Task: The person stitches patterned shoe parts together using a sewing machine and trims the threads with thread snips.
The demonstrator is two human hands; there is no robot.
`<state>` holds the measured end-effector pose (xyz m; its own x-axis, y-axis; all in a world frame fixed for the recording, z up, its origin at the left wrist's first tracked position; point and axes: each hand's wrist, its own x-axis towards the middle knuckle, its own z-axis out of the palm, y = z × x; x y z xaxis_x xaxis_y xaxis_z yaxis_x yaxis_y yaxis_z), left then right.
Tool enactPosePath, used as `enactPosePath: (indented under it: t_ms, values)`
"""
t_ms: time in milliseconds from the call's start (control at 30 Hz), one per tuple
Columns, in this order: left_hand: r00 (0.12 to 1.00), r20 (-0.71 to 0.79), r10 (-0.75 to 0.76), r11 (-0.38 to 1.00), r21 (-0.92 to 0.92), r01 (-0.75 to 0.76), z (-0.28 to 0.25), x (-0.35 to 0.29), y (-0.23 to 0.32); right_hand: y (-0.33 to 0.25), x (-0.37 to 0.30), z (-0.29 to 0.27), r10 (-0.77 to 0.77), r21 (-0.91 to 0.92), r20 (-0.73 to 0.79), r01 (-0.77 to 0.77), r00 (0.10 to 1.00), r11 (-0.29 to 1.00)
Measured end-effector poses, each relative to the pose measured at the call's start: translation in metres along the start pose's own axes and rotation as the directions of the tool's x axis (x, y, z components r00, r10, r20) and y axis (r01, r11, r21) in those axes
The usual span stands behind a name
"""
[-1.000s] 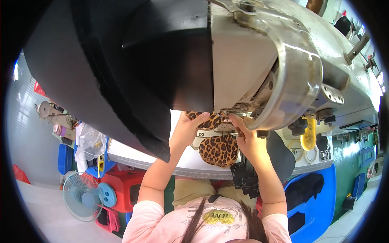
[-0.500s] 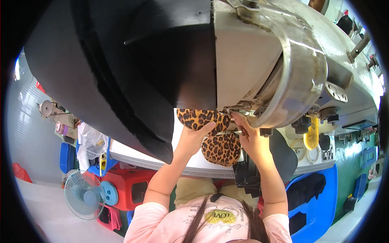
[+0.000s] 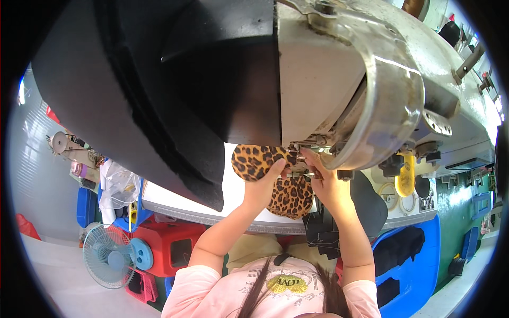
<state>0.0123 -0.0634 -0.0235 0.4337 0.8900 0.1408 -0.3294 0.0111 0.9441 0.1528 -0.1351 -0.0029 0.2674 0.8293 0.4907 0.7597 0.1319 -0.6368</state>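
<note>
A leopard-print fabric piece (image 3: 252,160) with a rounded left end lies at the sewing machine's needle area (image 3: 301,145). My left hand (image 3: 260,190) grips its near edge, thumb on top and the other fingers mostly hidden underneath. Close by the presser foot, my right hand (image 3: 331,185) has its fingers bent together at the right end of the piece; what they pinch is too small to make out. A second leopard-print piece (image 3: 290,199) rests between my wrists on the white table. The machine head (image 3: 323,74) hangs over both hands.
A large black panel (image 3: 191,100) fills the upper left. Black fabric pieces (image 3: 366,204) lie right of my right forearm. Beside the table stand a blue bin (image 3: 424,267) with black pieces, a red stool (image 3: 159,244) and a fan (image 3: 108,257).
The upper leopard-print piece has swung, its rounded end now lower and more exposed. My left hand has turned with it and moved slightly right. My right hand stays by the presser foot.
</note>
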Motion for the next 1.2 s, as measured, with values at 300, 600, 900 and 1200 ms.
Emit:
enactPosePath:
  t_ms: [300,600,900,1200]
  values:
    - [0.987,-0.16,-0.028,0.999,-0.029,0.024,0.023,-0.018,-0.013,-0.006,0.002,-0.002,0.003,-0.098,-0.009,-0.004,1.0,0.995]
    - [0.971,0.185,-0.149,0.985,-0.057,0.162,-0.013,0.042,0.016,0.006,-0.008,0.0,0.011,0.14,-0.041,-0.005,0.999,0.99]
    - [0.903,0.427,0.059,0.37,0.831,-0.417,-0.042,-0.006,-0.029,0.038,-0.069,0.018,0.245,0.024,0.227,-0.257,0.943,0.966]
    - [0.967,0.239,0.086,0.789,0.577,-0.213,-0.04,-0.017,-0.03,0.027,-0.051,0.007,0.374,-0.059,0.208,-0.37,0.904,0.927]
